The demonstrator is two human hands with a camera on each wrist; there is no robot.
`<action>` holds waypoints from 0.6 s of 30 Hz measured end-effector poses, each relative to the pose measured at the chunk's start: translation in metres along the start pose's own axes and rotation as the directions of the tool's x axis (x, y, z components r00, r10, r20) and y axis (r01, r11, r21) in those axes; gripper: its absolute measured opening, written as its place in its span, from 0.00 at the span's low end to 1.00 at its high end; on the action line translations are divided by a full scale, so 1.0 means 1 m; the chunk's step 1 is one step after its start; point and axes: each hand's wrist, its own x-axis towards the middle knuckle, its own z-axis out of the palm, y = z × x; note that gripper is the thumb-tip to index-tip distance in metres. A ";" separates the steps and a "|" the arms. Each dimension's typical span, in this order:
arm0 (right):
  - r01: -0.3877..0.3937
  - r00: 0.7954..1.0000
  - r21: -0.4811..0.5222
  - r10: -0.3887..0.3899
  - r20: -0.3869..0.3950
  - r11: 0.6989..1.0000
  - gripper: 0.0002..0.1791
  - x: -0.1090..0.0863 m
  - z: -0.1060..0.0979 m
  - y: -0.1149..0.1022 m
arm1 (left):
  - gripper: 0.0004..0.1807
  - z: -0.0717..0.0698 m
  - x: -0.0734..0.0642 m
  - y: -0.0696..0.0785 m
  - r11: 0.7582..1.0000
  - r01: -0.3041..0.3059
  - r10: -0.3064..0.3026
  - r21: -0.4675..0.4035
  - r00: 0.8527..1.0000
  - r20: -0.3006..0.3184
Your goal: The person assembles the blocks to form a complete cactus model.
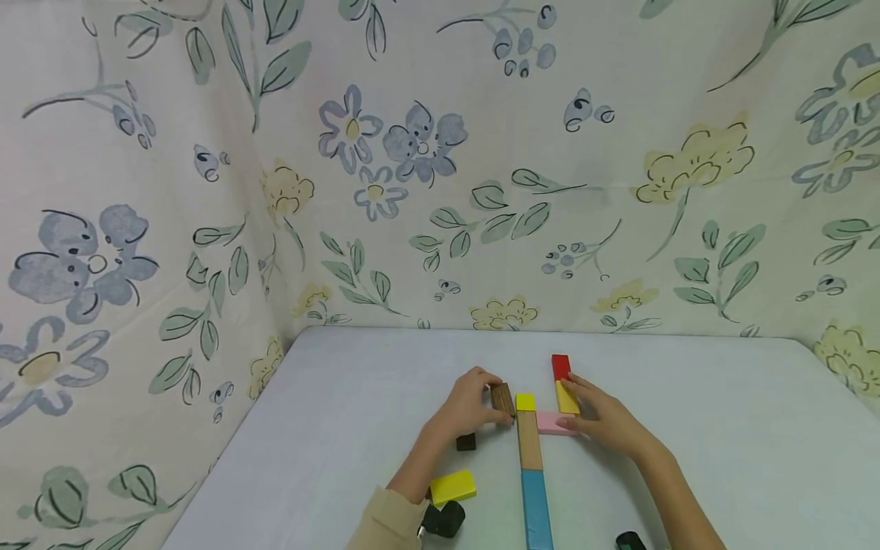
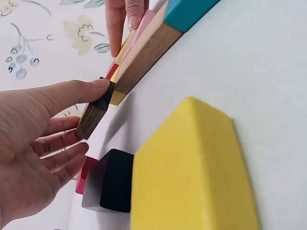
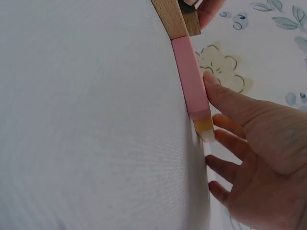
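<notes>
In the head view my left hand (image 1: 470, 405) pinches a brown wooden block (image 1: 502, 399) between thumb and fingers, just left of a row of blocks. From the far end, that row runs small yellow block (image 1: 525, 402), tan wooden block (image 1: 529, 441), blue block (image 1: 536, 504). A pink block (image 1: 555, 423) joins its right side, and a yellow-orange block (image 1: 567, 397) and a red block (image 1: 561, 367) extend away from it. My right hand (image 1: 608, 416) rests its thumb on the pink block (image 3: 191, 76), with fingertips by the yellow-orange block (image 3: 204, 125).
A dark block (image 1: 466, 442) and a larger yellow block (image 1: 454, 486) lie near my left forearm. The left wrist view shows a red-pink piece (image 2: 84, 176) behind the dark block. A floral cloth (image 1: 440, 252) stands behind the white table (image 1: 371, 374).
</notes>
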 end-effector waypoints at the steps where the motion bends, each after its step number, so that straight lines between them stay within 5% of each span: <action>1: 0.003 1.000 0.000 -0.003 -0.002 1.000 0.45 0.000 0.000 0.000 | 0.33 0.000 0.002 0.000 1.000 -0.003 0.003 -0.002 1.000 0.002; 18: -0.001 1.000 -0.006 0.001 -0.002 1.000 0.45 0.000 0.000 0.000 | 0.33 -0.004 0.047 0.010 1.000 -0.028 0.028 0.013 1.000 0.013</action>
